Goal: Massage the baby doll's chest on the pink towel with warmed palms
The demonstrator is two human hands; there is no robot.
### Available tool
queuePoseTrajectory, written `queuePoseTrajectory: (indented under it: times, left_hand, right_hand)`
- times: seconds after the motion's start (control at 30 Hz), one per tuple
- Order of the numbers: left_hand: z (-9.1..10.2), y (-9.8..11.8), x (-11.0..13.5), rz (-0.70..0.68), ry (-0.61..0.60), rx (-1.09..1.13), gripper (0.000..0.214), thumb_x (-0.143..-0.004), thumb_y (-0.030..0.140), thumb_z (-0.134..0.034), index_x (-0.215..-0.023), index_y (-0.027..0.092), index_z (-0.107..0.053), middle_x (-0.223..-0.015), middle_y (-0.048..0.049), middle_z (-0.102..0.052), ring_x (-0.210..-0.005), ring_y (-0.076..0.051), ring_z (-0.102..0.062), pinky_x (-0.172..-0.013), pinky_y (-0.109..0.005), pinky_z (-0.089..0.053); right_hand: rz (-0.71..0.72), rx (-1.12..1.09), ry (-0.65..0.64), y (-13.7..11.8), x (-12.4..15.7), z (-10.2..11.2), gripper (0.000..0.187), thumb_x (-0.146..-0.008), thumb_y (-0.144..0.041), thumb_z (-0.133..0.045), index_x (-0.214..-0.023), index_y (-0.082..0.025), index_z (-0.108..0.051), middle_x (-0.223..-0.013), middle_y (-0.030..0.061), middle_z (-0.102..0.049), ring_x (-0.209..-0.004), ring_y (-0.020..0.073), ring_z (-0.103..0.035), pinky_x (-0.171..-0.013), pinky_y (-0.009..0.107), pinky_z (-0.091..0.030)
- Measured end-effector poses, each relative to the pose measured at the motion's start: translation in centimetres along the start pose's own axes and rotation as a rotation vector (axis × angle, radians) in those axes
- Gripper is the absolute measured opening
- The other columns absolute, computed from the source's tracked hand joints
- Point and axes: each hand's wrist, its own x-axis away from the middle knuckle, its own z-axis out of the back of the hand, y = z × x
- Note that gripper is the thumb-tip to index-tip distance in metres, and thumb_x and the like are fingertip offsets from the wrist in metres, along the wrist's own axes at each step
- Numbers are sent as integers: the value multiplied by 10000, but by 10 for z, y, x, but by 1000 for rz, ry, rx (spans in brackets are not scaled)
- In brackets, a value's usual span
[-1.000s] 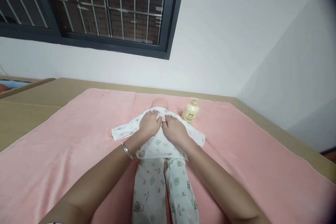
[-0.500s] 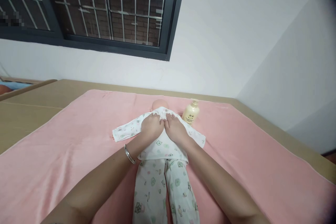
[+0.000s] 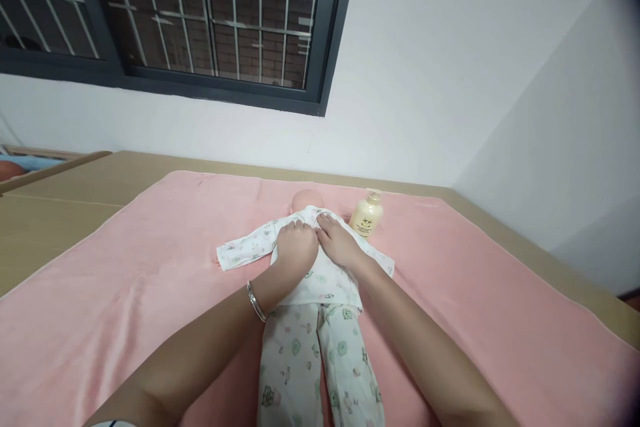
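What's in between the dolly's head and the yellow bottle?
Just a bare strip of pink blanket lies between the doll's head and the bottle, seen in the head view. The right hand rests nearer, on the doll's shirt.

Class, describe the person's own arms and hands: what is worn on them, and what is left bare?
Both forearms are bare: no sleeves reach them, and neither the left hand nor the right hand is gloved. A thin silver-coloured bangle circles the left wrist. No watch shows.
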Motion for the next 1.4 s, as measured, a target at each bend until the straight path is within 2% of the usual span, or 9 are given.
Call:
queuePoseTrajectory:
  times: [0.1, 0.23, 0.4, 0.57, 0.7, 0.9, 1.07, 1.17, 1.4]
  left_hand:
    - [0, -2, -1, 12, 35, 41, 352, -933, 210, -379, -916, 91, -710, -951, -169, -710, -958, -295, -677, -825, -386, -505]
    - [-5, -13, -10, 58, 20, 143, 369, -934, 269, -381, -984, 92, -700, -1029, -166, -711, -1018, -292, -664, -879, -388, -502]
    - [-19, -27, -21, 34, 29, 222, 438, -951, 379, -384, -1154, 88, -640, -1220, -173, -670, -1188, -302, -583, -1040, -413, -424]
    - [-22, -25, -21, 16, 40, 182, 415, -968, 352, -365, -1130, 83, -637, -1176, -167, -683, -1133, -294, -603, -1026, -414, -426]
    - [-17, -14, -13, 36, 75, 99, 394, -992, 273, -315, -1029, 95, -665, -1052, -152, -709, -1038, -274, -645, -936, -382, -468]
    - [-14, -10, -9, 65, 94, 90, 373, -987, 272, -340, -962, 122, -681, -979, -139, -715, -968, -272, -662, -833, -364, -493]
    - [-17, -25, -20, 43, 41, 192, 379, -967, 335, -384, -1121, 111, -647, -1158, -140, -698, -1117, -286, -620, -993, -399, -451]
    - [-19, -27, -23, 23, 34, 214, 359, -961, 320, -393, -1123, 126, -647, -1142, -131, -703, -1098, -276, -625, -988, -396, -451]
    - [-23, -16, -12, -1, 179, 172, 330, -978, 266, -372, -920, 154, -677, -978, -121, -698, -998, -264, -624, -903, -377, -469]
  right_hand:
    - [4, -17, 12, 10, -5, -9, 445, -1013, -260, -313, -1380, -75, -485, -1501, 167, -446, -1439, 256, -333, -1187, 405, -232]
    - [-6, 44, 25, 7, -2, -11, 489, -1018, -265, -297, -1430, -39, -432, -1520, 180, -417, -1444, 267, -326, -1194, 397, -220]
    - [-159, 200, 69, -16, 8, -4, 402, -1024, -320, -309, -1234, -114, -585, -1245, 172, -646, -1187, 286, -584, -965, 383, -448]
    - [-240, 360, 66, -41, 19, -2, 367, -1012, -300, -327, -1119, -102, -617, -1060, 193, -690, -999, 301, -663, -801, 373, -487]
    - [-184, 264, 54, -27, 11, -4, 382, -1017, -310, -322, -1134, -115, -629, -1176, 187, -673, -1114, 305, -629, -896, 394, -482]
    - [-31, 58, 26, 12, -6, -10, 525, -1008, -328, -365, -1464, -70, -397, -1559, 146, -367, -1456, 297, -294, -1188, 413, -245]
    - [-103, 140, 66, -14, 7, -8, 393, -1014, -296, -347, -1283, -104, -561, -1368, 172, -574, -1304, 285, -489, -1085, 393, -363]
    - [-160, 186, 85, -30, 14, -8, 352, -1011, -265, -347, -1210, -112, -593, -1317, 182, -605, -1296, 286, -498, -1062, 382, -371]
    - [-58, 24, 76, 8, -5, -8, 369, -1030, -326, -335, -1233, -133, -576, -1392, 149, -549, -1326, 243, -457, -1073, 358, -358]
